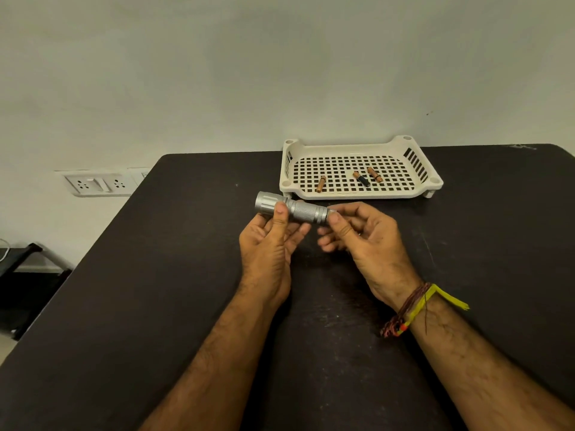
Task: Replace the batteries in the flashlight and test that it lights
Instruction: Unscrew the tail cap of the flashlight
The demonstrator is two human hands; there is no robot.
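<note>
A silver flashlight (298,209) is held level above the black table (155,290), its wide head pointing left. My left hand (267,247) grips it near the head, thumb on top and fingers underneath. My right hand (364,237) pinches the tail end between thumb and forefinger; whether a tail cap is there is hidden by the fingers. Behind the flashlight stands a cream perforated tray (361,144) holding three small batteries: one copper-coloured at the left (320,184), one copper and black in the middle (361,179), one copper-coloured to its right (374,174).
The table runs to a pale wall at the back. A white socket and switch plate (99,183) sits on the wall at the left. Dark furniture (21,275) stands on the floor past the table's left edge. Threads are tied round my right wrist (407,309).
</note>
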